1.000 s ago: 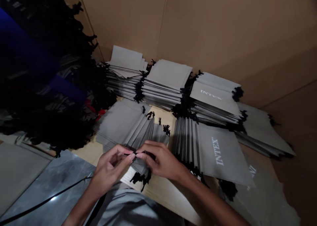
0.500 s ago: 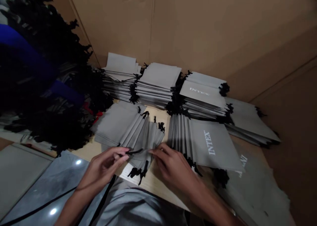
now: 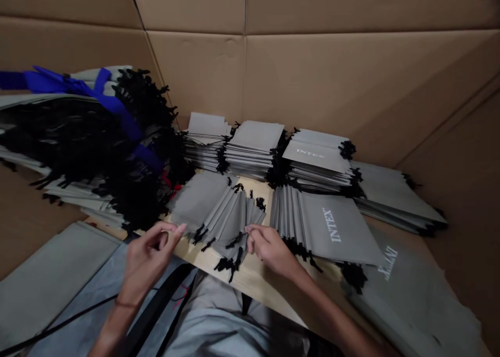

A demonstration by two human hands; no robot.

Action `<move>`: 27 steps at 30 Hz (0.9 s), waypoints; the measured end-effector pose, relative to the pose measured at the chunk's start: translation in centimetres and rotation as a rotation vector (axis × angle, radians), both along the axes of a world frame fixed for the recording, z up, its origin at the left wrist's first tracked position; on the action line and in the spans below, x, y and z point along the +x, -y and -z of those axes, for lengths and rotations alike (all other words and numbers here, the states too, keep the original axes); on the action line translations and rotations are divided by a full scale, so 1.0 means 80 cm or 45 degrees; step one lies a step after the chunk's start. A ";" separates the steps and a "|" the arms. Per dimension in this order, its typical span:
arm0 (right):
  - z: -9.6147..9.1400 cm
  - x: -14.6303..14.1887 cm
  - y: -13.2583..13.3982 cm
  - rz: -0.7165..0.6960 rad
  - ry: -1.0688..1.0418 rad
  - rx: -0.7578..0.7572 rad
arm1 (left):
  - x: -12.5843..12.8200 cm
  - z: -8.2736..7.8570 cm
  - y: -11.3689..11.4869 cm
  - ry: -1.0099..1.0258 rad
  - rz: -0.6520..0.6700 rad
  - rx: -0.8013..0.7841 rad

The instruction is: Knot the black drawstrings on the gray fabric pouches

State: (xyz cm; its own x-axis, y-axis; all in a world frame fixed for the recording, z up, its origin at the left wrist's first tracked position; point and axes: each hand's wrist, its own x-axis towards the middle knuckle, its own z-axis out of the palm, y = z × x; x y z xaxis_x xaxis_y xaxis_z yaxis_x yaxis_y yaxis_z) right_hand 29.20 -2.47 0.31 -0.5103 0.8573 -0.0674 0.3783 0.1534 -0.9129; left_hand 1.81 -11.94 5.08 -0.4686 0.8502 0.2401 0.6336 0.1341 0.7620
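A fanned row of grey drawstring pouches (image 3: 221,211) with black cord ends lies on the table in front of me. My right hand (image 3: 269,247) is at the right end of this row, thumb and fingertips pinched at a black drawstring (image 3: 236,239) of one pouch. Left of the row and nearer to me, my left hand (image 3: 152,250) hangs over the table's front edge. Its thumb and forefinger are brought together, and nothing shows between them. To the right lies another overlapping row of grey pouches (image 3: 332,224), the front one printed INTEX.
Stacks of grey pouches (image 3: 255,138) stand along the back by a cardboard wall (image 3: 312,75). At left rises a big pile with black cords, tied with blue strap (image 3: 121,112). More grey pieces lie at right (image 3: 414,284) and lower left (image 3: 58,279). Bare wood table (image 3: 258,289) shows in front.
My left hand has drawn back to the left, away from the black cord near its fingertips before. The right hand stays by the pouches. The view has tilted up, showing more cardboard wall.
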 end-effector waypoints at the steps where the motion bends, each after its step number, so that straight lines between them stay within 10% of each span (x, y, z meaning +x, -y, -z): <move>1: 0.002 -0.003 -0.003 0.006 -0.009 -0.057 | 0.002 0.002 -0.002 -0.015 0.014 -0.001; 12: -0.004 -0.018 -0.011 0.038 -0.053 -0.160 | 0.004 0.016 -0.018 -0.123 0.436 -0.013; 27: 0.002 -0.026 0.007 0.053 0.180 0.327 | 0.029 0.033 -0.034 -0.185 0.683 0.012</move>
